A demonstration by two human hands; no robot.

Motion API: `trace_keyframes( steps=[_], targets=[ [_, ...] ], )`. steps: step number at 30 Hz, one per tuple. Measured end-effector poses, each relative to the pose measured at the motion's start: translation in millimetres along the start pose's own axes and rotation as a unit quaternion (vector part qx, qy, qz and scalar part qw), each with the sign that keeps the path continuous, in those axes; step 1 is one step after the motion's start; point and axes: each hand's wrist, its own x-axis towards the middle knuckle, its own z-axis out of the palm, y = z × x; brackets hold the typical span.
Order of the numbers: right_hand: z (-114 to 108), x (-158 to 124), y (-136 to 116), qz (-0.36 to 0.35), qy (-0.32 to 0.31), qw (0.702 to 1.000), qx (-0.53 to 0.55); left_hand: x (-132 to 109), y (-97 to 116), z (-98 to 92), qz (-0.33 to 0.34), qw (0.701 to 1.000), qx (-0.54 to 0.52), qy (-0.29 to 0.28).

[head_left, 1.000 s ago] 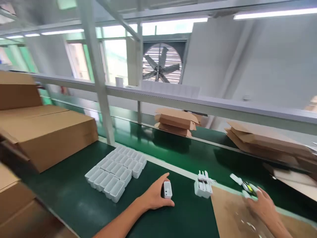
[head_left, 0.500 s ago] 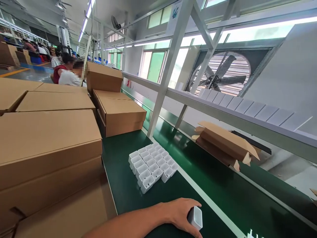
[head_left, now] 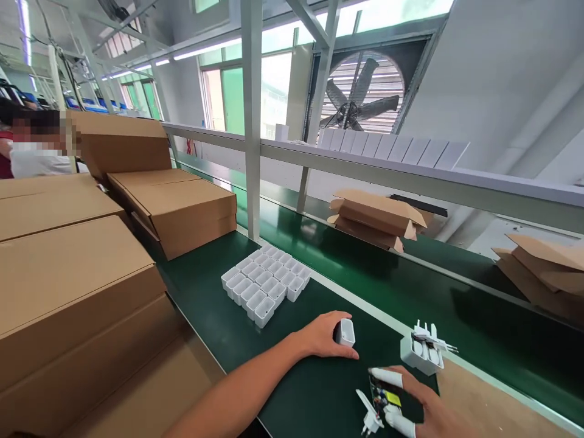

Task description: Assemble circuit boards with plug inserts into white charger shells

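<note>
My left hand (head_left: 329, 336) is wrapped round a small white plastic case (head_left: 347, 333), its open side facing up and right, low over the green table (head_left: 205, 316). To its lower right, my right hand (head_left: 410, 398) wears white finger covers and pinches a circuit board (head_left: 385, 398) with a yellow part. Just left of the board is a white plug piece (head_left: 369, 413). A block of several white open cases (head_left: 264, 280) stands in rows farther up the table. White plug parts with prongs (head_left: 431, 340) fill a white box (head_left: 420, 359) to the right.
Large cardboard boxes (head_left: 68, 267) stand along the left, with more stacked boxes (head_left: 191, 207) behind. A green conveyor (head_left: 365, 274) runs behind a white frame post (head_left: 253, 121). Folded cardboard (head_left: 376, 216) lies beyond it. A person in white (head_left: 41, 159) is at far left.
The view has turned right. My right hand has come into view with the circuit board, and the box of plug parts shows more fully. My left hand still holds the white case.
</note>
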Motion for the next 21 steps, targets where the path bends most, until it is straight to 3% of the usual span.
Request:
trace_keyframes(
  steps=[3, 7, 10, 13, 16, 19, 21],
  targets=[
    [-1.7, 17.4, -16.8, -0.054, 0.009, 0.998, 0.010, -4.9, 0.5, 1.5, 0.010, 0.999, 0.034, 0.031],
    [-0.9, 14.5, -35.0, -0.031, 0.094, 0.995, -0.028, -9.0, -0.4, 3.0, 0.013, 0.997, 0.057, 0.041],
    [16.0, 5.4, -46.2, -0.016, 0.096, 0.995, 0.004, -8.5, -2.8, 4.1, 0.014, 0.998, 0.058, 0.031],
    [35.7, 0.4, -47.9, -0.020, 0.082, 0.993, 0.088, -9.5, -4.2, 4.9, 0.018, 0.998, 0.064, 0.018],
    [45.1, -3.2, -44.6, 0.015, 0.112, 0.985, 0.134, -12.8, -4.6, 5.3, 0.020, 0.997, 0.080, 0.008],
    [43.4, -5.6, -47.1, 0.035, 0.170, 0.980, 0.099, -14.2, -6.2, 5.3, 0.027, 0.996, 0.090, 0.000],
    [41.2, -6.3, -50.2, 0.012, 0.174, 0.983, 0.061, -13.4, -7.7, 5.1, 0.028, 0.996, 0.090, 0.001]
  ],
)
